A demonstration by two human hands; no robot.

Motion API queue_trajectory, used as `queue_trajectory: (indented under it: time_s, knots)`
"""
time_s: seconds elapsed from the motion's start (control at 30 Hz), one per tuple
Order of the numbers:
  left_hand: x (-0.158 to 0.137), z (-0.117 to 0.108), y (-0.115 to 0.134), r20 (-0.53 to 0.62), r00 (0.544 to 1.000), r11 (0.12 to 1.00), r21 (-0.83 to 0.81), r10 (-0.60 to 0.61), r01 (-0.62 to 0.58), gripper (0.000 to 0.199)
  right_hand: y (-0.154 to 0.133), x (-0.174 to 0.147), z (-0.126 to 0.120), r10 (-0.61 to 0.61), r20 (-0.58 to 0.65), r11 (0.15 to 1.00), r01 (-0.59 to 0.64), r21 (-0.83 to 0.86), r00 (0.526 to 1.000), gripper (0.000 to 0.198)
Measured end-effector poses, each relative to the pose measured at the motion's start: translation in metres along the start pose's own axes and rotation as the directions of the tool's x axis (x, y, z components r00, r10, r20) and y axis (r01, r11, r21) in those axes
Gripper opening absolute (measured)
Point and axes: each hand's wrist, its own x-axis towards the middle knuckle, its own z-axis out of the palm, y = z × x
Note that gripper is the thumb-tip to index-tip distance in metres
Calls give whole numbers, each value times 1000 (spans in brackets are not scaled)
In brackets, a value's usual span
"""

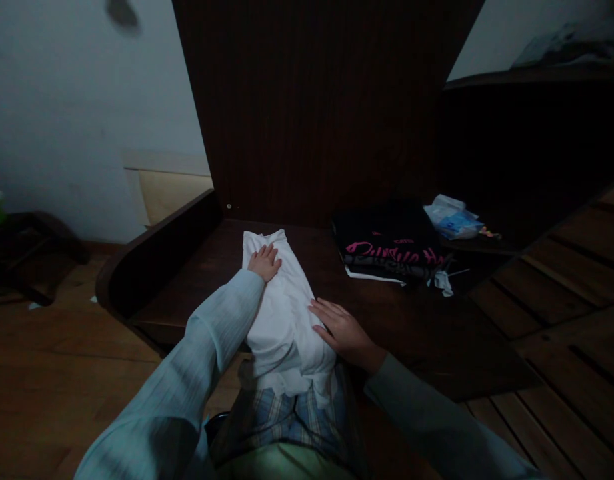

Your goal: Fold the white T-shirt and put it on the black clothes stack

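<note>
A white garment (281, 313), folded lengthwise into a long strip, lies on the dark wooden desk (387, 327). Its near end hangs over the front edge toward my lap and is wrinkled. My left hand (265, 263) rests flat on the garment's far part, fingers spread. Along its right edge, nearer to me, my right hand (344, 333) lies with fingers stretched out on the cloth. Neither hand grips anything.
A stack of folded dark clothes (391, 243) with pink lettering sits at the back right. Beside it are a blue-and-white plastic packet (454, 220) and a crumpled white scrap (443, 283). A raised side panel (157, 247) bounds the desk's left; wooden slats (577, 380) lie to the right.
</note>
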Motion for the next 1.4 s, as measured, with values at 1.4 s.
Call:
queue_trajectory:
  time_s: [1.4]
  knots:
    - [-37, 1, 21, 72, 963, 965, 29, 259, -261, 58, 37, 146, 34, 197, -232, 966, -148, 213, 953, 45]
